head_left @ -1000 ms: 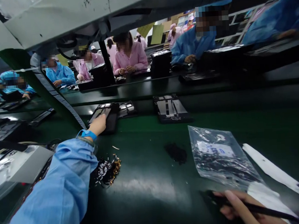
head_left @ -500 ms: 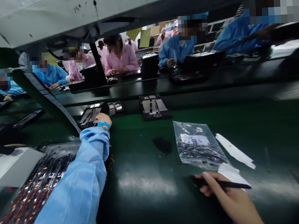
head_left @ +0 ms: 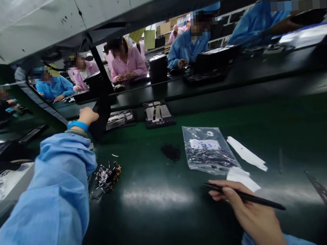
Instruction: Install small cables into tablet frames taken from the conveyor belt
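Observation:
My left hand (head_left: 88, 115) is closed on the edge of a dark flat tablet-like device (head_left: 101, 120), tilted up nearly edge-on at the far side of the green bench. Beside it lie an opened tablet body (head_left: 121, 118) with silvery parts and another opened tablet body (head_left: 159, 114). Held like a pen in my right hand (head_left: 244, 202) is a slim black pointed tool (head_left: 264, 200), its tip just above the bench or touching it; I cannot tell which. A clear plastic bag (head_left: 211, 153) of small dark parts, with a white label, lies beyond this hand.
Small black pieces (head_left: 171, 152) lie mid-bench. Left of them is a heap of small metallic parts (head_left: 108, 176). White strips (head_left: 247, 153) and a dark thin tool (head_left: 322, 190) are at the right. A green post (head_left: 41, 98) and overhead beam frame the view; co-workers sit opposite.
My left hand has raised the device from lying flat to a steep tilt and moved it left. My right hand has shifted slightly upward with its black tool. The view has shifted, uncovering the heap of parts.

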The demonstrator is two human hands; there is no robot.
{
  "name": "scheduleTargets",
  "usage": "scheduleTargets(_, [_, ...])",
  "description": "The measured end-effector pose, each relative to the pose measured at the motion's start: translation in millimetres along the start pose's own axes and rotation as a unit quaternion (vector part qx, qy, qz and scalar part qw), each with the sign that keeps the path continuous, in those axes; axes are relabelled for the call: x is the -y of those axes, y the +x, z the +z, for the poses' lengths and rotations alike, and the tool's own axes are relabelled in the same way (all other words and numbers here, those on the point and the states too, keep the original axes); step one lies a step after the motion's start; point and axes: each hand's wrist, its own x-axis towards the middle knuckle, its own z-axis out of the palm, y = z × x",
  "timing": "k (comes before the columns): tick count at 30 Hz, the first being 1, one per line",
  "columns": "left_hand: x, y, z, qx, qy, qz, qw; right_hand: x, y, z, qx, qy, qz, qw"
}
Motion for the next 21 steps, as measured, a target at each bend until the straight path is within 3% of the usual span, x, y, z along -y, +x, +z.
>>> scheduleTargets(4, [-1,-40,-23.2,-0.001,-0.031,-0.03,0.999,3,-7,-1,-0.008,0.032,-0.001,0.999])
scheduleTargets(7, [-5,-92,-30.8,0.008,-0.072,0.031,0.997,3,-9,-1,-0.056,0.091,0.04,0.993])
scheduleTargets(10, [-8,-152,-28.0,0.0,-0.086,0.137,0.987,1,-6,1,-0.113,0.177,0.084,0.974])
scheduleTargets(12, [-8,-190,-17.4,-0.053,-0.042,0.269,0.961,0,-4,2,-0.14,0.21,0.099,0.963])
scheduleTargets(16, [1,-255,24.4,-0.104,0.043,0.493,0.863,-4,-1,-3,-0.188,0.171,0.075,0.964])
scheduleTargets(17, [5,-268,37.1,-0.115,0.06,0.531,0.837,-5,0,-5,-0.185,0.147,0.07,0.969])
scheduleTargets(19, [14,-288,61.4,-0.116,0.078,0.565,0.813,-8,4,-8,-0.153,0.096,0.071,0.981])
scheduleTargets(21, [22,-303,80.2,-0.104,0.075,0.573,0.809,-11,9,-11,-0.111,0.052,0.075,0.99])
